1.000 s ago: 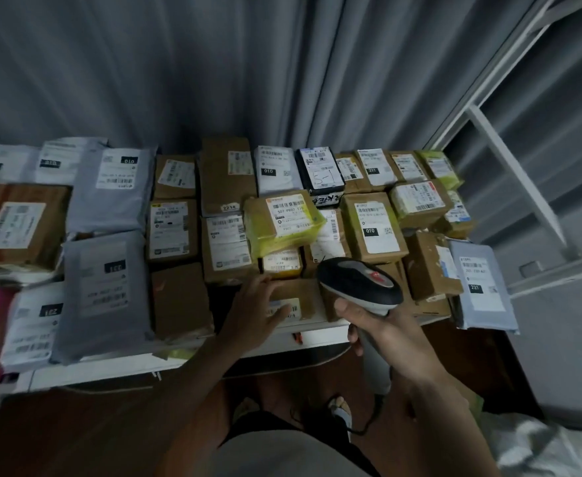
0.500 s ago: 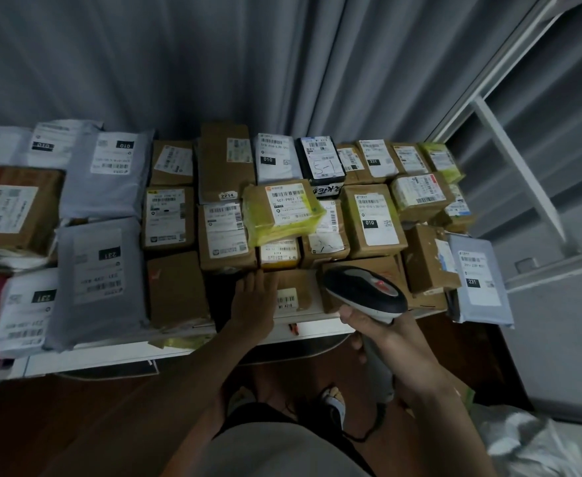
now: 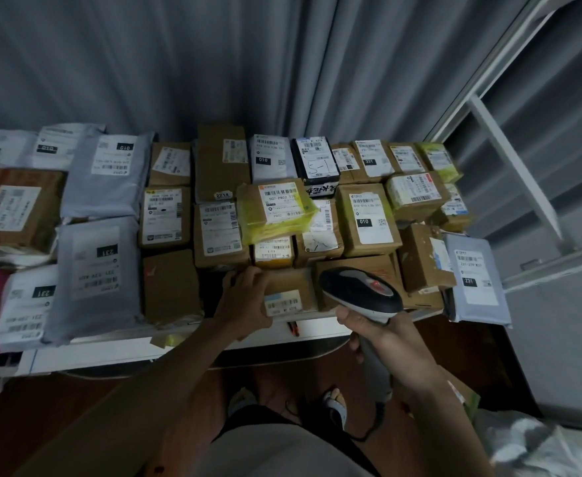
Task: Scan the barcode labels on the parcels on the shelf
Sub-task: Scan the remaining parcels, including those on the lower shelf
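Since a second ago the left hand (image 3: 245,301) has slid from the gap in the front row onto the small brown box (image 3: 288,292) at the lower middle of the frame; it now rests on that box's left edge with fingers bent over the corner, holding it steady. The white barcode label (image 3: 283,303) on the box lies bare just to the right of the thumb. The right hand (image 3: 382,333) stays wrapped round the grip of the scanner (image 3: 360,292), whose dark head has drifted a little lower and now hangs just right of that label, its red window lit. I would judge this box to be the one about to be read, with the head still needing to turn a touch left to face the label.

The parcels sit on the white shelf (image 3: 110,351), which runs across the middle of the frame in front of a grey curtain (image 3: 214,63).

Counting what I can make out:
- One scanner and two hands.
- Grey plastic mailers: about six, most at the left, one at the far right (image 3: 475,277).
- One parcel wrapped in yellow film (image 3: 277,210) lying atop the middle row, and another yellowish one at the upper right.
- Brown cardboard boxes: roughly twenty, in three loose rows. The stacking hides some edges, so that number is not firm.
- One pink packet at the far left edge.
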